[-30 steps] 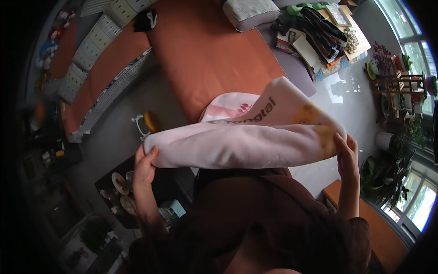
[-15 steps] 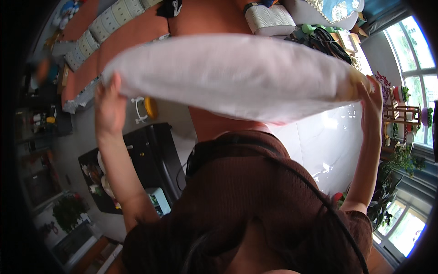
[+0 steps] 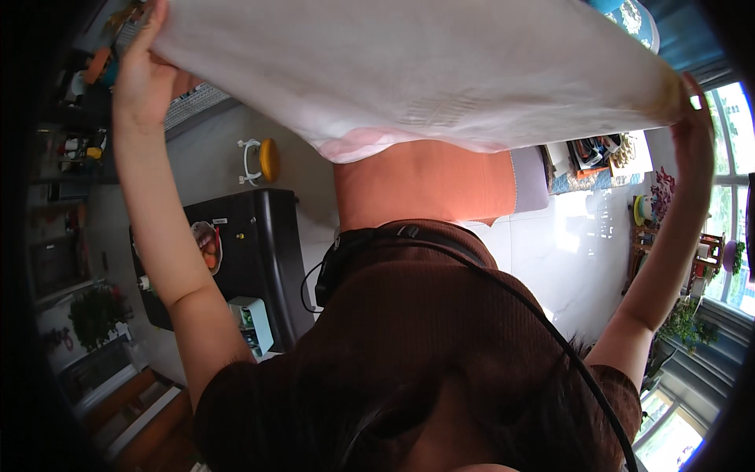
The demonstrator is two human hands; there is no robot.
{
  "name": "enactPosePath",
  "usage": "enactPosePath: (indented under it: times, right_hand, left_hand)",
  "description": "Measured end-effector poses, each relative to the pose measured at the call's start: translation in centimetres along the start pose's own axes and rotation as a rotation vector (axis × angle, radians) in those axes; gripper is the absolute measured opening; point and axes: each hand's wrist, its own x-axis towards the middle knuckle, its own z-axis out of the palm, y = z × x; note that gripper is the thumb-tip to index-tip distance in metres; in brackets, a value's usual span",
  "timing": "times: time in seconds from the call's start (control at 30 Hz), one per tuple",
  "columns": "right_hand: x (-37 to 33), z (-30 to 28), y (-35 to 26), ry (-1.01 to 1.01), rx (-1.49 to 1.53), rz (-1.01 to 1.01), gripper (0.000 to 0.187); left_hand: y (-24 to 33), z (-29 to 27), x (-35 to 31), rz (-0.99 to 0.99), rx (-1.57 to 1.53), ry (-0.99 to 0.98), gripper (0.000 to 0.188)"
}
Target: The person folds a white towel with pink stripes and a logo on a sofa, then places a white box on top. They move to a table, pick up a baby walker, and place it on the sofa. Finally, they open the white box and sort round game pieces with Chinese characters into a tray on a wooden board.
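Note:
A large whitish cloth with pink patches along its lower edge is stretched wide between my raised hands. Its upper part runs out of the picture. At its left end, my left hand is closed on the edge, thumb up. My right hand grips the opposite end, where the fabric looks yellowish. Beneath the cloth, an orange sofa seat shows in front of my body, and the rest of that sofa is hidden.
To the left are a black table with a bowl of fruit and a pale blue box, plus a yellow-topped stool. A plant stand stands by the windows at right. A black cable hangs across my body.
Both hands have risen and spread further apart, carrying the cloth up and pulling it wider. It hung as a puffed, narrow shape before; now more of its surface shows and it covers the far sofa.

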Motion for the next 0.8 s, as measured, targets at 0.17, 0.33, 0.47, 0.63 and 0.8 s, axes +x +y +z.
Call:
enactPosePath:
  times: [0.17, 0.33, 0.47, 0.63, 0.8]
  right_hand:
    - [5.3, -0.6, -5.0, -0.099, -0.213, -0.347, 0.040]
    - [12.9, 7.2, -3.0, -0.093, -0.032, -0.151, 0.041]
    - [30.7, 2.7, 7.0, -0.037, -0.484, -0.302, 0.019]
    - [24.1, 13.0, 2.1, -0.145, 0.351, 0.143, 0.012]
    - [20.0, 7.9, 0.6, -0.150, 0.387, 0.049, 0.029]
  left_hand:
    - [3.4, 5.2, -0.2, 0.136, 0.017, 0.206, 0.044]
    - [0.7, 5.1, 3.6, -0.017, 0.151, -0.205, 0.034]
    - [-9.3, 5.9, 13.8, -0.084, -0.045, -0.230, 0.026]
    - [-8.4, 6.7, 17.5, -0.173, -0.008, -0.127, 0.023]
    - [-6.2, 7.2, 10.3, -0.057, -0.172, -0.167, 0.020]
